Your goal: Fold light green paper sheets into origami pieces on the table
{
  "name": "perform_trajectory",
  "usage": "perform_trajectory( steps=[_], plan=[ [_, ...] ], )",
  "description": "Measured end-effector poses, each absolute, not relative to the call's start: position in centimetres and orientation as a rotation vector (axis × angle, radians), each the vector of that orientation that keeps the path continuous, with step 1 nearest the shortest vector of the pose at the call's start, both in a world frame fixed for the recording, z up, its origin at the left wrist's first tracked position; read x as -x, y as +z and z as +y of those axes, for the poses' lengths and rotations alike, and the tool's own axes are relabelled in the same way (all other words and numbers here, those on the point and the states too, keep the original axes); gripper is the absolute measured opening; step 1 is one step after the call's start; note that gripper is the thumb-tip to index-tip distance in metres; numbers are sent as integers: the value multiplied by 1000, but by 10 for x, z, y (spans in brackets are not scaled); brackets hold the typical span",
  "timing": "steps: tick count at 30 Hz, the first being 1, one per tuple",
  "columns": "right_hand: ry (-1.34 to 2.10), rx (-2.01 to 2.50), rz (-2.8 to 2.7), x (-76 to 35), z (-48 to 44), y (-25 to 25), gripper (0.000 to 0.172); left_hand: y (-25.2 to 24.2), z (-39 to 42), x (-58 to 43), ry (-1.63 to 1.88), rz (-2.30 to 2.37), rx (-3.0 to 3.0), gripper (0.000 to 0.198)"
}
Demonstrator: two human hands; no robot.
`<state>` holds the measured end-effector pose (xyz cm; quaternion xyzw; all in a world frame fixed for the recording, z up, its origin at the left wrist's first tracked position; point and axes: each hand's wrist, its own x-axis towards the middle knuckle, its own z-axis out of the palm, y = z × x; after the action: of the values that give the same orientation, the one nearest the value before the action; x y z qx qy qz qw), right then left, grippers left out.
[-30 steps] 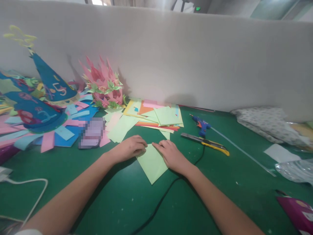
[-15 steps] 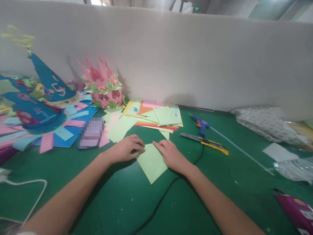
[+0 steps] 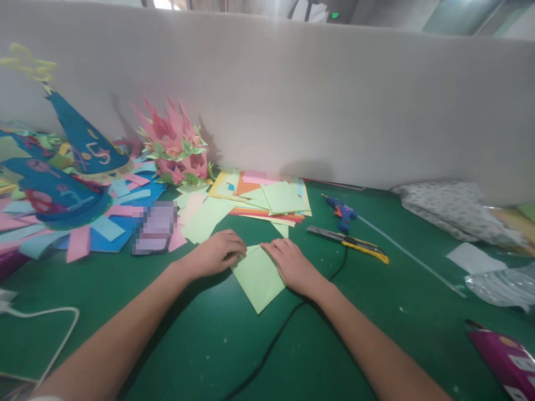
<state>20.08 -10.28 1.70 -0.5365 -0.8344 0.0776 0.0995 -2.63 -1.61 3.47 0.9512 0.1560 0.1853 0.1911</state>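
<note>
A light green sheet of folded paper (image 3: 259, 281) lies on the green table with one corner pointing toward me. At its upper left edge, my left hand (image 3: 217, 253) has its fingers curled in and closed on the paper. My right hand (image 3: 292, 264) holds the upper right edge, its index fingertip close to the top corner and its other fingers bent together. The fingertips partly cover the paper's upper edges. Just beyond the hands, more light green paper (image 3: 211, 217) lies loose.
Coloured sheets (image 3: 284, 197) are piled behind the hands. To the right lie a blue glue gun (image 3: 340, 211) and a yellow utility knife (image 3: 363, 248), blade out. A black cable (image 3: 276, 337) passes beside the paper. Blue cone hats (image 3: 90, 139) and a pink paper crown (image 3: 178, 145) stand left.
Both hands stay in nearly the same place on the folded paper. The whole view has shifted very slightly.
</note>
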Motion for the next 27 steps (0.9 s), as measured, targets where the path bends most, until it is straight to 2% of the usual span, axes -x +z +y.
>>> perform_trajectory(
  steps=[19, 24, 27],
  plan=[
    [219, 1597, -2458, -202, -104, 15, 48, 40, -23, 30, 343, 660, -2719, 23],
    [209, 1594, -2458, -201, -104, 16, 47, 32, -27, 22, 428, 865, -2610, 14],
    [208, 1587, -2455, -201, -103, 15, 46, 23, -25, 19, 476, 1054, -2566, 20]
  ],
)
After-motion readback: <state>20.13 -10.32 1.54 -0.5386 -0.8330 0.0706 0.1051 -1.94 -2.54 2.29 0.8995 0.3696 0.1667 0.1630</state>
